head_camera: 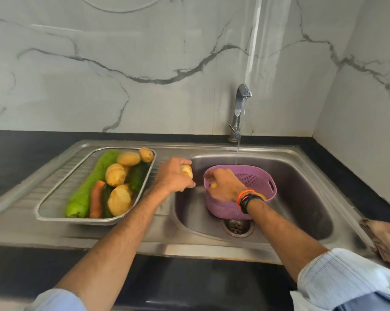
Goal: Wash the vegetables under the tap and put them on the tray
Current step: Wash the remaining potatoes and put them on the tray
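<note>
We see the steel sink (pixel 301 176) with the tap (pixel 240 108) running into a purple basket (pixel 252 187) in its basin. On the draining board sits the tray (pixel 55 205), holding a long green gourd (pixel 88 187), potatoes (pixel 115 175), cucumbers (pixel 137 176) and a carrot (pixel 96 198). Our left hand (pixel 172 176) grips a potato (pixel 187 171) between tray and basin. Our right hand (pixel 223 185), inside the basket, curls round a small yellow piece (pixel 213 185).

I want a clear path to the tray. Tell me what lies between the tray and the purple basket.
In the head view, the left hand gripping a potato sits between the tray and the purple basket, over the sink's edge.
</note>
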Tool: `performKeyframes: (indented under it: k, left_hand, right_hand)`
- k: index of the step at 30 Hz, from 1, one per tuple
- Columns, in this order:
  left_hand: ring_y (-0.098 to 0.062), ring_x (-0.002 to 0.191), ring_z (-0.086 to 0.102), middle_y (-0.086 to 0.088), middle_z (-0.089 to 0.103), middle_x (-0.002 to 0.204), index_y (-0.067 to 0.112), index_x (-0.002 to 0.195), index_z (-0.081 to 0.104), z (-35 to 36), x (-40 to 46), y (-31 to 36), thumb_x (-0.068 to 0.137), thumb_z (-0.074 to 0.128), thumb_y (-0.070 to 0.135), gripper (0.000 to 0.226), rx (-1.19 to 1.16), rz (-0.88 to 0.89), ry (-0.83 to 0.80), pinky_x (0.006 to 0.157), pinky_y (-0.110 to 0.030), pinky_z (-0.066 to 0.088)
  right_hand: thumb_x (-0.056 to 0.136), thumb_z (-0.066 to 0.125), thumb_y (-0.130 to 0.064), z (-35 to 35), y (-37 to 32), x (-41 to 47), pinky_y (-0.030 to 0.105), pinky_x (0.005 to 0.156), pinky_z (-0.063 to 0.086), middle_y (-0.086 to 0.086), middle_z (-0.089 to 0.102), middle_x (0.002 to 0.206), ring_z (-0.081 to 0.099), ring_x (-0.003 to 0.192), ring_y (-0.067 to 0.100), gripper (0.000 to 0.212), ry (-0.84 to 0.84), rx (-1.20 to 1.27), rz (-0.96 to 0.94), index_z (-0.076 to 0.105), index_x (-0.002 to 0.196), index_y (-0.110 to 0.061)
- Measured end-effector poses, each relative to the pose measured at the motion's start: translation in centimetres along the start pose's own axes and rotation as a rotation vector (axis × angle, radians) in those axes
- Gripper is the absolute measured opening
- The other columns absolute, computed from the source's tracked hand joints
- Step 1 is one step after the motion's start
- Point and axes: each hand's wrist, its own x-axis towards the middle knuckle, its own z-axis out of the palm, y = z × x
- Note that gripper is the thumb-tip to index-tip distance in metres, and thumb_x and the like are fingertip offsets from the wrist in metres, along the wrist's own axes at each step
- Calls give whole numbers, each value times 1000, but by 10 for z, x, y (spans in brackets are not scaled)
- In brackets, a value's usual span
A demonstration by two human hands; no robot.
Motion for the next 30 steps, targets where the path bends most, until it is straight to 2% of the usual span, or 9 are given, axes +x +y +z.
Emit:
performKeyframes:
  k: [3, 6, 8, 11, 14, 17, 22, 26, 30]
  left_hand:
    - [-22, 97, 71, -6, 70, 115, 21, 128, 64, -31, -9, -9, 61, 91, 15, 73, -22, 10, 88, 83, -40, 61]
    - [-21, 90, 73, -5, 73, 107, 21, 122, 65, -60, -19, -18, 58, 92, 20, 69, -28, -13, 192, 83, -39, 60]
    - [-18, 86, 73, 0, 74, 102, 22, 116, 68, -87, -30, -30, 57, 92, 23, 64, -37, -23, 262, 84, -34, 59]
    - [-15, 102, 65, 6, 68, 112, 23, 119, 67, -126, -49, -51, 59, 93, 22, 65, -16, -53, 350, 86, -22, 49]
    - [-14, 106, 65, 3, 70, 117, 23, 119, 69, -149, -59, -67, 56, 94, 20, 68, 25, -96, 371, 91, -27, 52]
    - [-16, 106, 66, 1, 71, 116, 22, 118, 69, -169, -70, -91, 54, 97, 23, 70, 46, -156, 389, 95, -33, 52]
    - [-18, 103, 65, 1, 71, 113, 20, 118, 69, -188, -77, -123, 56, 96, 24, 69, 64, -204, 417, 95, -32, 52]
    - [-18, 113, 61, -1, 66, 126, 18, 131, 61, -194, -78, -135, 63, 93, 26, 75, 66, -184, 371, 101, -31, 47]
    - [-19, 126, 54, 1, 57, 139, 20, 140, 53, -192, -89, -146, 66, 92, 32, 84, 164, -160, 279, 108, -30, 40]
  right_hand:
    - [83, 71, -17, -5, -35, 0, 31, 100, 49, 6, 71, 116, 66, 108, 21, 40, 37, 95, -53, 65, 121, -7]
    - [83, 71, -13, -3, -66, 1, 26, 99, 50, 5, 72, 113, 67, 104, 17, 38, 55, 189, -98, 65, 120, -7]
    - [84, 70, -11, 1, -93, 0, 22, 99, 49, 4, 72, 113, 67, 103, 16, 38, 69, 216, -148, 65, 121, -7]
    - [84, 68, -12, 8, -132, -1, 13, 93, 43, 2, 71, 116, 67, 107, 13, 37, 88, 221, -203, 66, 121, -10]
    - [85, 69, -15, 14, -154, 0, 13, 93, 41, 2, 69, 121, 65, 111, 13, 40, 82, 218, -223, 65, 125, -11]
    - [85, 69, -20, 28, -177, 1, 21, 101, 43, 4, 67, 125, 61, 117, 18, 43, 67, 174, -261, 64, 128, -14]
    - [88, 68, -30, 46, -205, 3, 26, 94, 45, 7, 64, 127, 60, 114, 25, 40, 121, 126, -323, 65, 126, -17]
    - [89, 68, -40, 53, -214, 4, 31, 92, 49, 6, 66, 120, 61, 108, 24, 42, 132, 109, -337, 64, 123, -17]
    - [89, 68, -41, 56, -215, 3, 26, 86, 47, 6, 67, 116, 62, 103, 21, 40, 165, 121, -344, 66, 119, -15]
